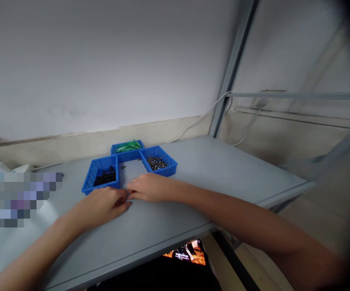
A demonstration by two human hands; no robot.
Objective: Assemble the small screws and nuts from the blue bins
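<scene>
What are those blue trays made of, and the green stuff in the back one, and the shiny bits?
Blue trays: probably smooth plastic; thin walls, one even colour, slight sheen.
Green stuff: maybe plastic, with pale glossy streaks, but too blurry to be sure.
Shiny bits: likely polished metal, because they glint silvery.

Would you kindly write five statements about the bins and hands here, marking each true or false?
1. Three blue bins stand on the table. True.
2. The right bin contains green pieces. False: it holds small shiny pieces.
3. The left bin contains dark pieces. True.
4. Both hands are behind the back bin. False: the left hand and right hand are close together on its near side.
5. A white cable shows near the wall. True.
</scene>
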